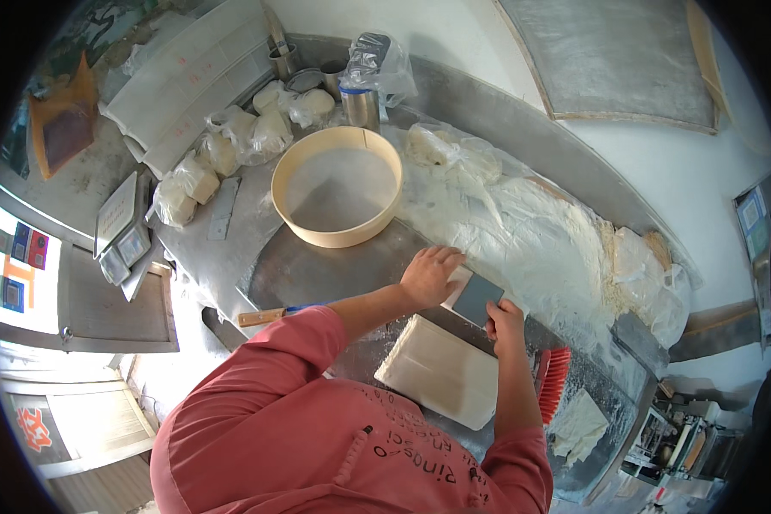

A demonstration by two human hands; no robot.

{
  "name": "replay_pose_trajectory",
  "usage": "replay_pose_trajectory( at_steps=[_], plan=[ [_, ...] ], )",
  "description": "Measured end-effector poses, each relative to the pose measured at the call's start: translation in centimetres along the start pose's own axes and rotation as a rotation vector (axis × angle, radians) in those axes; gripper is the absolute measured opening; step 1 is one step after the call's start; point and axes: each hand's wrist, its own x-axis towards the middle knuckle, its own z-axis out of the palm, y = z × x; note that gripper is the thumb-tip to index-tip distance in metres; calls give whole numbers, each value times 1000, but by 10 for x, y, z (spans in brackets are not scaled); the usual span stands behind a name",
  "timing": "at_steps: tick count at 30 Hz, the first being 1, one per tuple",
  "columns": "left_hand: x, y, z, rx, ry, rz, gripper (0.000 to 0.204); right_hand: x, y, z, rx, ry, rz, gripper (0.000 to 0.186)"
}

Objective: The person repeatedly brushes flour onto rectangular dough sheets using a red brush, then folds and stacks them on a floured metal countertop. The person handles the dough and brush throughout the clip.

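My right hand is closed round the handle end of a cleaver with a broad grey rectangular blade. The blade lies over or against a pale piece of dough; how deep it sits, I cannot tell. At the dough's left end, my left hand grips it with bent fingers, partly hiding it. Closer to my body lies a thick pale slab that looks like stacked dough sheets, apart from both hands.
A round wooden-rimmed sieve stands beyond my left hand. Flour covers the table's far right. A red-bristled brush lies beside my right forearm, a wooden-handled tool by my left elbow. Bagged dough and a scale stand far left.
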Motion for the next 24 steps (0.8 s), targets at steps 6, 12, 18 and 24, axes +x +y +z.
replay_pose_trajectory(
  at_steps=[6,12,18,24],
  plan=[
    [7,-34,11,136,-276,195,86,18,8,-13,-135,-33,13,26],
    [12,-29,-1,55,-332,161,82,19,4,-14,-96,-28,81,24],
    [5,-36,0,-5,-238,-31,73,15,-1,-8,-138,6,64,28],
    [-22,-53,-6,-86,48,-149,51,15,-1,-6,-159,16,73,27]
  ],
)
